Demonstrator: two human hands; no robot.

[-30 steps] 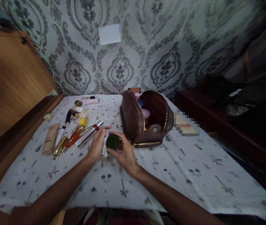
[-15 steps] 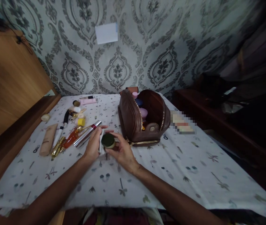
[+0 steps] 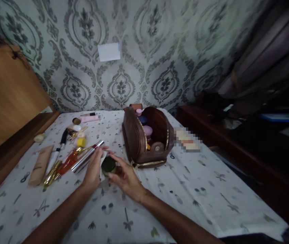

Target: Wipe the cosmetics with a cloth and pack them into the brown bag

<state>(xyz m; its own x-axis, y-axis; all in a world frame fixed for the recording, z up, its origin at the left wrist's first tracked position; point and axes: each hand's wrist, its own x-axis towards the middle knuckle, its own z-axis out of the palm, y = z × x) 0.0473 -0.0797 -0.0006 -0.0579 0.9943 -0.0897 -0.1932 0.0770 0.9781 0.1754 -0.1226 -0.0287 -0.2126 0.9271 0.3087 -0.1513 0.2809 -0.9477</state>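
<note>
My right hand (image 3: pixel 128 178) grips a small round jar with a dark green lid (image 3: pixel 108 164) between thumb and fingers. Against the jar's left side, my left hand (image 3: pixel 93 169) holds a white cloth or tissue (image 3: pixel 103 159). A silver tube with a red band (image 3: pixel 88 156) lies just left of my left hand. To the right of both hands stands an unzipped brown leather bag (image 3: pixel 139 142), with a purple round item (image 3: pixel 148 130) and a blue item (image 3: pixel 142 120) inside.
At the left lie an orange bottle (image 3: pixel 68 162), a beige tube (image 3: pixel 41 165), gold tubes (image 3: pixel 51 174), a yellow cap (image 3: pixel 81 142) and a pink tube (image 3: pixel 89 118). Right of the bag is a pixelated item (image 3: pixel 188 139). A patterned wall stands behind the cloth-covered table (image 3: pixel 185 210).
The camera view has shifted, so the table and bag appear lower and further left. Both hands still hold the jar and the white cloth close together.
</note>
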